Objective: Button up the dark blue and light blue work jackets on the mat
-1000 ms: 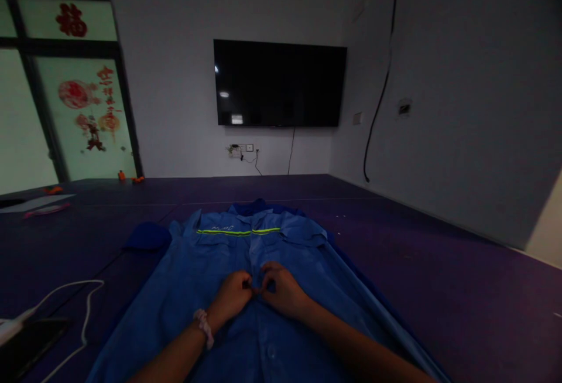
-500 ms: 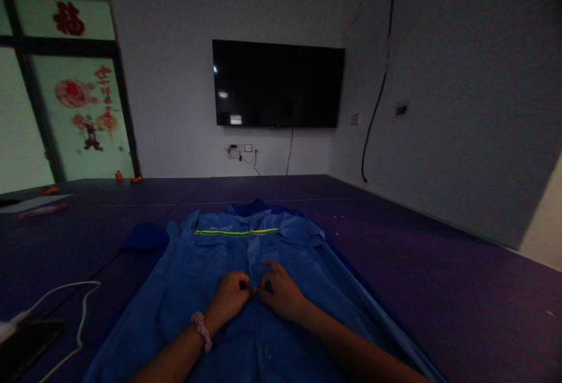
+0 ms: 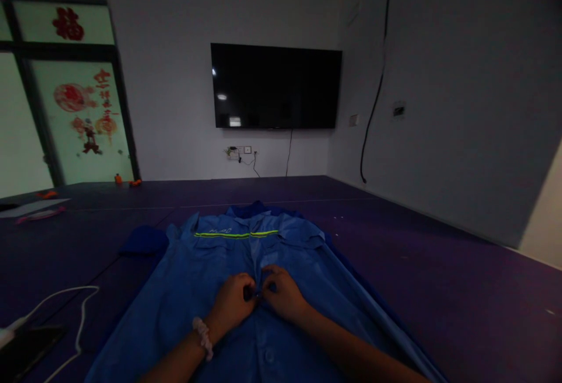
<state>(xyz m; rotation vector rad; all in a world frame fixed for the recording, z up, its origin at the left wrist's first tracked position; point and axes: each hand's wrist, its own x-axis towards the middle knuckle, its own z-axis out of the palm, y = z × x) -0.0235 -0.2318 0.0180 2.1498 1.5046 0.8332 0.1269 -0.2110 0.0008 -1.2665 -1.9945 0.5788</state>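
A blue work jacket (image 3: 188,289) lies spread front up, with a yellow-green stripe and light lettering across its chest. Over the middle of its front opening, my left hand (image 3: 232,300) pinches the edge, thumb and fingertips together; a pink scrunchie (image 3: 202,339) circles that wrist. Facing it almost fingertip to fingertip, my right hand (image 3: 283,294) also pinches the front edge. A small bright spot shows between the fingertips, too small to make out. Closer to me, a button (image 3: 268,355) is visible on the front strip.
The jacket rests on a purple surface (image 3: 439,289). Dark blue cloth (image 3: 144,240) lies at its left. A dark phone-like device (image 3: 30,351) and a white cable (image 3: 82,318) are at lower left. Orange items (image 3: 135,183) stand far left; a television (image 3: 276,87) hangs on the wall.
Both hands stay pinched at the front opening, shifted very slightly toward me. The cloth between them is lifted and folded a little differently. The view has tilted slightly.
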